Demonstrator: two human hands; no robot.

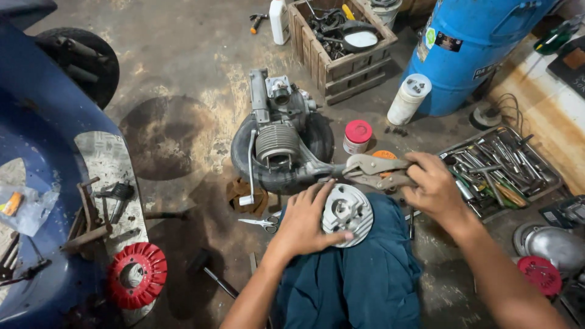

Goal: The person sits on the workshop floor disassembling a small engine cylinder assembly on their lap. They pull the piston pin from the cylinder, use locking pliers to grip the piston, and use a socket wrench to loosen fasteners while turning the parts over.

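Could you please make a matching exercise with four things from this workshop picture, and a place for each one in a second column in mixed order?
Things:
1. round finned metal part
2. locking pliers
3. scissors
4. wooden crate

Places:
A. on the floor, left of the left hand
B. on the person's knee, under the left hand
C. at the top, beside the blue barrel
D. in the right hand, pointing toward the engine

Pairs: 1-B, 2-D, 3-A, 4-C
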